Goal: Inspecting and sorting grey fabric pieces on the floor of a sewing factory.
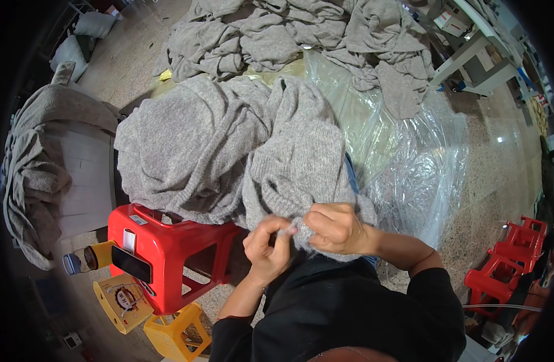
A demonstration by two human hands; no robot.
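Note:
A grey knitted sweater [307, 154] lies across my lap, its near edge bunched between my two hands. My right hand [337, 229] is closed in a fist round a fold of the knit. On the left of that fold, my left hand [268, 246] pinches the edge between thumb and fingers. The fingertips of both hands are nearly together, and whatever small detail lies between them is too fine to make out. Touching the sweater on its left is a large heap of grey knitwear [177, 145], resting on a red plastic stool [168, 259].
More grey knits [265, 39] are piled ahead on clear plastic sheeting [409, 163]. A phone [131, 263] hangs at the red stool's side, near a yellow box [123, 301] and a yellow stool [179, 332]. Grey cloth drapes a white surface [87, 175] at left. Red stools [494, 274] stand right.

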